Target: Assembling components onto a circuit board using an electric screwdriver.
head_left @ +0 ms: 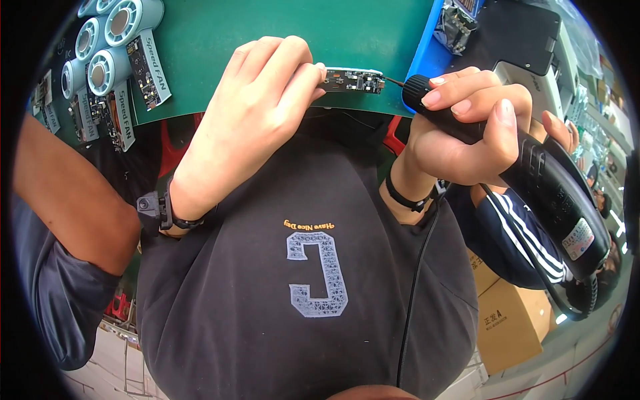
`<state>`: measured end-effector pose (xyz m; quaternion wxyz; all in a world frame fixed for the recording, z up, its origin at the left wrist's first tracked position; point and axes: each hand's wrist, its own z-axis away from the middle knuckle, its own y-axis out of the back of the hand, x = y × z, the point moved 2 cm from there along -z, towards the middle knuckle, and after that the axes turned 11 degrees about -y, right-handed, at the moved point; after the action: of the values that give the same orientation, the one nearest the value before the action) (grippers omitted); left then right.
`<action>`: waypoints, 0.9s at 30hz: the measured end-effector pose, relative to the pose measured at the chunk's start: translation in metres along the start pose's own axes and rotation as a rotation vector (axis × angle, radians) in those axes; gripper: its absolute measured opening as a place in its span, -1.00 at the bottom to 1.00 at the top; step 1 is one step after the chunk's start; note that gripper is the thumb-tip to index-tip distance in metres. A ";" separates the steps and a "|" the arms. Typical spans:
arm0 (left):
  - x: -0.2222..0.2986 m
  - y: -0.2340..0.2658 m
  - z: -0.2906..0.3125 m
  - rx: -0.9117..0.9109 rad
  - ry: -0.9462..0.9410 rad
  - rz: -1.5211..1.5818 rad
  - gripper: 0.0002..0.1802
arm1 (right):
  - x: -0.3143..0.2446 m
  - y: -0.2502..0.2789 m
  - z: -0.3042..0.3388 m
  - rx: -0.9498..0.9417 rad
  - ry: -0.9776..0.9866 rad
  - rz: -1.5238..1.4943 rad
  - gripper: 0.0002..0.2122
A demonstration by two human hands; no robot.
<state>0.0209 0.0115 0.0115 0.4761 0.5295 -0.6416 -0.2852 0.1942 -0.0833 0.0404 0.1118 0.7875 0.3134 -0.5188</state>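
My left hand (257,100) is closed on a small handheld-fan handle with a bare circuit board (353,81), gripping its left end between thumb and fingers just above the green table's near edge. My fingers hide that end; the board's component side faces me. Wrapped in my right hand (477,123) is a black electric screwdriver (557,193), lying slantwise with its cable at the rear. Its thin bit points left at the board's right end; whether the tip touches cannot be made out.
Several light-blue fan heads (107,67) with exposed handle boards lie at the far left of the green table (207,33). A blue tray (427,47) and silver bag (455,28) stand right. Another person's arm (73,180) is close on the left; a striped sleeve (513,233) and cardboard box (513,320) are right.
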 end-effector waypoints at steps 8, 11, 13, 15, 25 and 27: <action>0.000 0.001 0.000 -0.010 0.025 0.038 -0.68 | 0.001 -0.002 0.000 0.015 -0.006 -0.013 -0.57; 0.000 0.001 0.000 -0.024 0.025 0.049 -0.67 | 0.000 0.000 0.000 -0.013 0.009 -0.015 -0.57; 0.000 0.001 0.000 -0.021 0.015 0.040 -0.67 | 0.000 0.001 0.002 -0.018 0.006 -0.024 -0.57; -0.001 0.001 0.001 -0.020 0.016 0.033 -0.66 | 0.002 0.002 0.003 -0.026 0.001 -0.037 -0.58; -0.001 -0.018 -0.001 0.078 0.021 -0.128 -0.67 | 0.003 0.003 0.005 -0.028 -0.037 -0.021 -0.61; -0.001 -0.020 0.000 0.095 0.016 -0.172 -0.67 | 0.004 0.002 0.006 -0.035 -0.033 -0.029 -0.61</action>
<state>0.0293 0.0068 -0.0061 0.4296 0.6068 -0.6026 -0.2900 0.1925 -0.0864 0.0343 0.1233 0.7721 0.3320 -0.5276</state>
